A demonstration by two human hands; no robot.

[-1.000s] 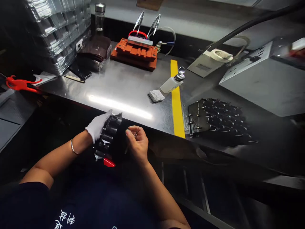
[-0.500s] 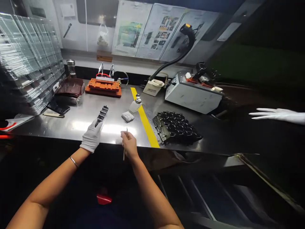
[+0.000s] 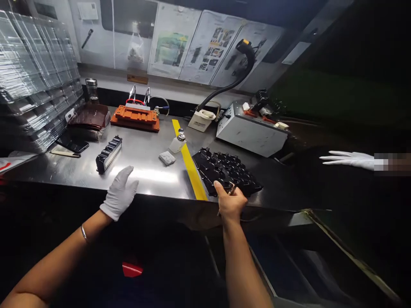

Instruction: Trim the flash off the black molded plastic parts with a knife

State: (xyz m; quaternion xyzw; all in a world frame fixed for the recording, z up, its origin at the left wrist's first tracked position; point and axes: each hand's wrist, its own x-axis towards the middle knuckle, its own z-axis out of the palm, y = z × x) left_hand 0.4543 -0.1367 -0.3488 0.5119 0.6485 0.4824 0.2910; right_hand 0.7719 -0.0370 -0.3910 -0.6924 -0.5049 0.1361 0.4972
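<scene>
My left hand [image 3: 119, 194], in a white glove, is open with thumb and fingers apart. Just beyond its fingertips a long black moulded part [image 3: 109, 154] with a row of hollows lies on the steel bench, apart from the hand. My bare right hand [image 3: 231, 201] is closed around a thin stick [image 3: 233, 189] and reaches the near edge of a group of similar black parts [image 3: 237, 169]. Whether its fingers also grip one of those parts, I cannot tell. Left of the yellow tape [image 3: 192, 175] sit a small folded white pad [image 3: 167, 158] and a pump-top bottle [image 3: 177, 142].
An orange fixture [image 3: 135, 117] stands at the back. Stacked clear trays [image 3: 38, 81] rise at the left, near a phone [image 3: 75, 144]. A grey box [image 3: 253, 132] and a lamp or hose base [image 3: 201, 120] stand behind the black parts. Another person's gloved hand [image 3: 349, 159] is at the right.
My left hand has let go of the black part, which now lies on the bench. My right hand has moved right to the group of black parts, still with the stick.
</scene>
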